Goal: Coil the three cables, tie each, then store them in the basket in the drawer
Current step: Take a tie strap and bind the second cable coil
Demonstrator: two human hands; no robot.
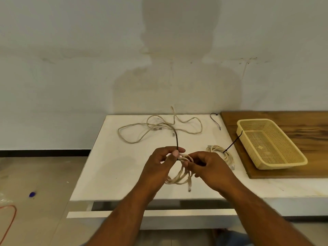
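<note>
Head view: hands [159, 162] [207, 167] grip coiled cable [177, 178], elongated downward; black tie [177, 141] points upward.

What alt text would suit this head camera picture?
The left hand and right hand hold a coiled cable with a black tie over a white table. A tied coil lies beside a yellow basket; a loose cable and spare tie lie farther back.

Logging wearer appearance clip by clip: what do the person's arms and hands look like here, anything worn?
The left hand and right hand are bare: no gloves, and no ring or watch shows. Both forearms are uncovered down to the frame's lower edge, with no sleeve in view.
</note>
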